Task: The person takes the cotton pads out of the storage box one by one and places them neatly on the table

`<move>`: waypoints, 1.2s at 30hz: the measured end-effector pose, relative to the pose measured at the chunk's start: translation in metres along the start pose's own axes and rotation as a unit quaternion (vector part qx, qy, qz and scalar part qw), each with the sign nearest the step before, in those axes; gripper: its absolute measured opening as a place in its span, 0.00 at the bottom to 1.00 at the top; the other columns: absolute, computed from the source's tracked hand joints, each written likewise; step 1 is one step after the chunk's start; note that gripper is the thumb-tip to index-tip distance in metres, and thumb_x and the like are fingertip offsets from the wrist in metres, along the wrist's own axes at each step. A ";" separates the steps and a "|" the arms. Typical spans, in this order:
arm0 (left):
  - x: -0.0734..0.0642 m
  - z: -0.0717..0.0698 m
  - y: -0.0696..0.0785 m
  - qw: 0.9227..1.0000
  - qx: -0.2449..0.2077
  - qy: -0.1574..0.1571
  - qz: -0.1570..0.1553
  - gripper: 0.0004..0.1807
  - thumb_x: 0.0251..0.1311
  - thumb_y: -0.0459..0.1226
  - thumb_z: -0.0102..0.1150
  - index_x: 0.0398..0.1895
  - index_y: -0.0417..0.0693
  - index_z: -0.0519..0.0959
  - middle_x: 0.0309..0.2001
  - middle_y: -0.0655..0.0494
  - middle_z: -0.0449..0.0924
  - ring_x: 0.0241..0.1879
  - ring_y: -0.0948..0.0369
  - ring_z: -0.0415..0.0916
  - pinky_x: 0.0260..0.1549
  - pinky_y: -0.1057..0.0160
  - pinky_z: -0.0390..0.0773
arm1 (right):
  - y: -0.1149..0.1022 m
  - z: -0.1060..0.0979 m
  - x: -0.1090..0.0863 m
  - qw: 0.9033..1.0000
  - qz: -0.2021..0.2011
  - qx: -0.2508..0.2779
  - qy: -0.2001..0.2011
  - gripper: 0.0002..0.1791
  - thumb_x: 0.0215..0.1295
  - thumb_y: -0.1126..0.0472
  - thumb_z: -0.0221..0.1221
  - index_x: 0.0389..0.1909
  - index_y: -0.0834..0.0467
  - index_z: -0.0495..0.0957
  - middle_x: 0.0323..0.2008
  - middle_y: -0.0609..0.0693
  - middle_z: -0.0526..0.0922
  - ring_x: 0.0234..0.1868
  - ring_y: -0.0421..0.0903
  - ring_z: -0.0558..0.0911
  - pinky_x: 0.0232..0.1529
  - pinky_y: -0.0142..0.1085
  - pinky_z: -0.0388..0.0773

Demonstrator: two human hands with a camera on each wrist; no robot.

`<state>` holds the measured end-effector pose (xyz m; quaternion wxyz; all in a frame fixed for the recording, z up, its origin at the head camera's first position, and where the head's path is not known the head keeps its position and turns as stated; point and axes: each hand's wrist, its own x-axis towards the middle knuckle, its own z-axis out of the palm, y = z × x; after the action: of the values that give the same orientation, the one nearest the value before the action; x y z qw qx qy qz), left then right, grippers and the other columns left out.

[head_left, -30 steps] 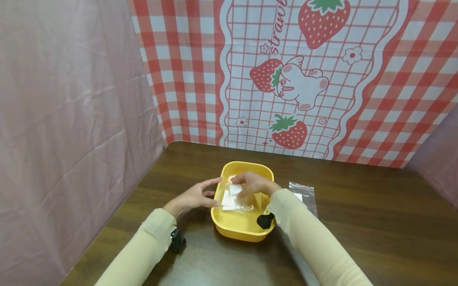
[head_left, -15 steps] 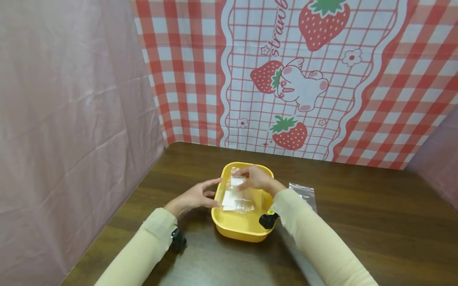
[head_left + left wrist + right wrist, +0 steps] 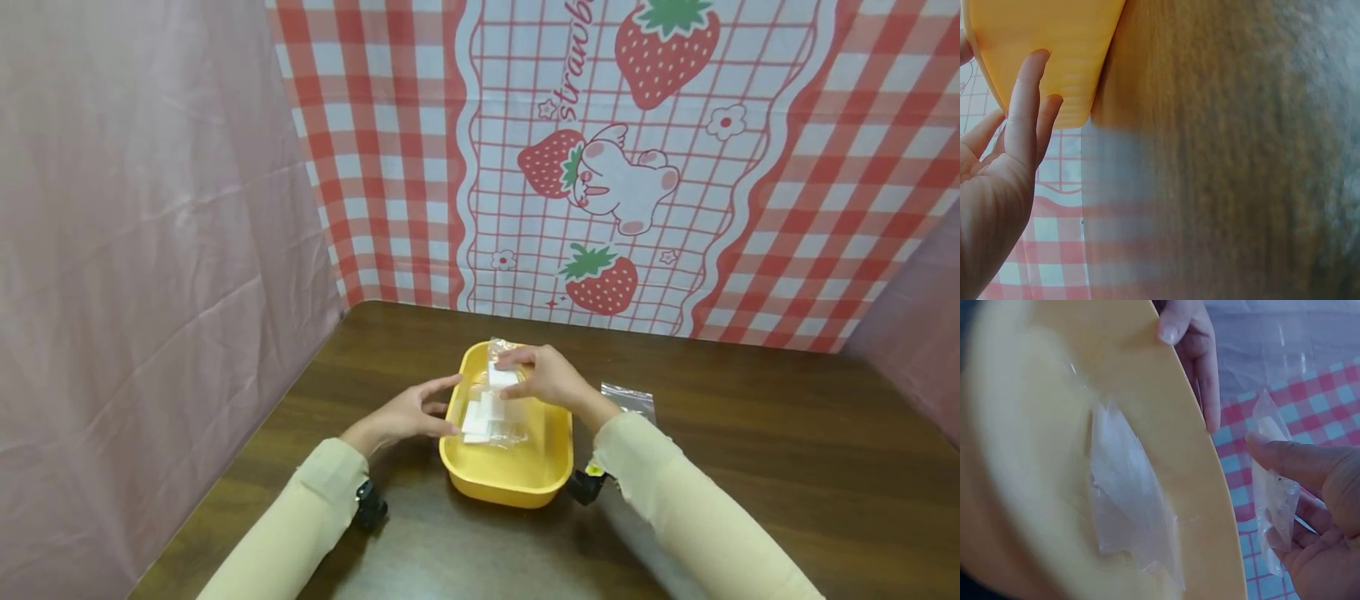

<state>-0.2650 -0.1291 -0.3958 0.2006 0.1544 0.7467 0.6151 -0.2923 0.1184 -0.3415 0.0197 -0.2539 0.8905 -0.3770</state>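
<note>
A yellow plastic tub (image 3: 517, 493) stands on the table. Against its left rim rests my left hand (image 3: 411, 412), fingers extended; in the left wrist view its fingers (image 3: 1022, 119) lie along the tub's outer wall. My right hand (image 3: 553, 379) pinches a small clear plastic bag (image 3: 1272, 494) with a white piece inside, between thumb and fingers. That bag is held up above the tub's far part. Inside the tub lie more clear bags (image 3: 487, 421) with white contents; one such bag (image 3: 1125, 481) shows large in the right wrist view. How many overlap there I cannot tell.
A clear zip bag (image 3: 628, 400) lies on the brown table (image 3: 765, 467) right of the tub, partly behind my right sleeve. A red checked strawberry cloth (image 3: 390, 167) hangs behind the table, and a pink curtain (image 3: 165, 250) on the left.
My right hand has risen out of the tub and moved slightly right, lifting a clear bag with it. The left hand has stayed at the rim.
</note>
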 end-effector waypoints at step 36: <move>-0.001 0.000 0.000 1.000 -0.020 -0.018 0.004 0.46 0.51 0.26 0.66 0.72 0.44 0.52 0.63 0.32 0.60 0.58 0.45 0.66 0.41 0.56 0.79 | 0.029 -0.037 -0.132 0.960 -0.236 0.002 0.152 0.25 0.34 0.78 0.71 0.40 0.69 0.81 0.48 0.65 0.78 0.56 0.41 0.73 0.53 0.23 0.66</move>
<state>-0.2643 -0.1293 -0.3961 0.2147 0.1643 0.7300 0.6277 -0.1986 0.2210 -0.3555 -0.2053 -0.3962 0.7971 -0.4069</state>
